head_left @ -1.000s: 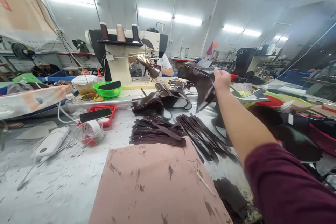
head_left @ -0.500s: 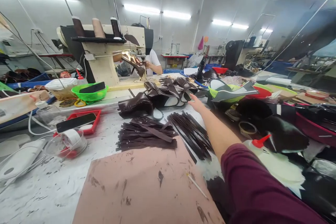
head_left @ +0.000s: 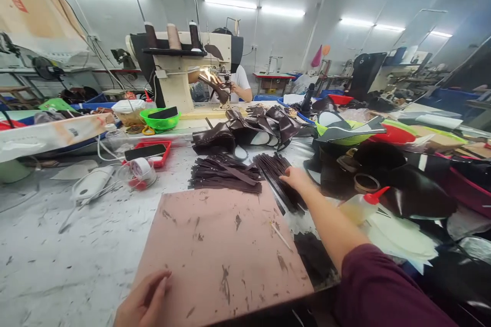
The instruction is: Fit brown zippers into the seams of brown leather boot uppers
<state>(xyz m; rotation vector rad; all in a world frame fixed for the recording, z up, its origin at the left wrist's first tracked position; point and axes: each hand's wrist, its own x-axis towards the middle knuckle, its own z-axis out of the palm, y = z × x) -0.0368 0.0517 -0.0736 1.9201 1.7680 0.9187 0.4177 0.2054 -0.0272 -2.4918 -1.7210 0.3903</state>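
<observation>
My right hand (head_left: 297, 179) reaches out over the right-hand pile of dark brown leather strips (head_left: 276, 176). Its fingers are closed at the pile's right edge, pinching a strip there. My left hand (head_left: 143, 300) is at the lower left corner of a pink board (head_left: 215, 245) marked with dark smears. Its thumb and forefinger are slightly bent and close together, with nothing visible between them. A second pile of dark strips (head_left: 224, 173) lies along the board's far edge. A thin pale stick (head_left: 282, 237) rests on the board's right side.
Dark brown shoe uppers (head_left: 253, 133) are heaped behind the strips. On the right are a glue bottle with red tip (head_left: 360, 207), pale sheets (head_left: 402, 240) and black leather pieces. Left stand a red tray (head_left: 164, 156) and green bowl (head_left: 161, 121). Beyond, a person works at a sewing machine (head_left: 172, 82).
My right hand has drawn back from the shoe uppers to the right-hand strip pile. My left hand has come into view at lower left. The view has shifted left.
</observation>
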